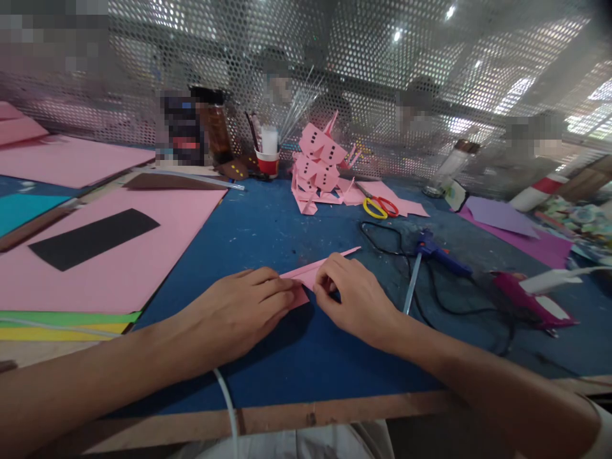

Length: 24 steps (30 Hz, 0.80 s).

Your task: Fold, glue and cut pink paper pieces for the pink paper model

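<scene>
A small pink paper strip lies on the blue table top, its pointed end reaching up and right. My left hand rests flat on its near end, fingers together, pressing it down. My right hand pinches the paper's edge beside the left fingertips, fingers curled. Both forearms come in from the bottom corners.
Large pink sheets with a black strip lie at left over green and yellow sheets. A pile of pink paper pieces, scissors, a blue glue gun with black cord, a cup and bottles stand behind. Mesh screen at the back.
</scene>
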Motion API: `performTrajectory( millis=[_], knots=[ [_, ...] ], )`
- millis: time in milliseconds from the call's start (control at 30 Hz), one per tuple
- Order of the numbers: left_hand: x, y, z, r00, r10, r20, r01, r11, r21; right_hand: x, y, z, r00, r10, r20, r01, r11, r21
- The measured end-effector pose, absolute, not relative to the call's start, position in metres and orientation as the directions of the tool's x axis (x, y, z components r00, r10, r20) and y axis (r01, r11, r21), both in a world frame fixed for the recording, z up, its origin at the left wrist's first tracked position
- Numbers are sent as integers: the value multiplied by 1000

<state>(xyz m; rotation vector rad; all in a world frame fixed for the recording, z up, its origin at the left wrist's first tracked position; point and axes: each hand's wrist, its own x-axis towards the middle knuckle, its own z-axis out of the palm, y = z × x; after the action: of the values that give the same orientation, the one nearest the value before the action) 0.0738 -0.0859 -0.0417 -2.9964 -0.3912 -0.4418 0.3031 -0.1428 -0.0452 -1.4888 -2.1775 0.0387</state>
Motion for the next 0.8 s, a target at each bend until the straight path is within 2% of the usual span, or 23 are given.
performTrajectory(
  millis=[467,800],
  knots=[
    [74,-86,-43,924,240,298,262,-964,-36,304,-144,-44,-284,879,382,861,409,-301],
    [74,-86,-39,923,257,285,266,-964,8,308,-146,-36,-438,811,389,797,550,-250]
  ],
)
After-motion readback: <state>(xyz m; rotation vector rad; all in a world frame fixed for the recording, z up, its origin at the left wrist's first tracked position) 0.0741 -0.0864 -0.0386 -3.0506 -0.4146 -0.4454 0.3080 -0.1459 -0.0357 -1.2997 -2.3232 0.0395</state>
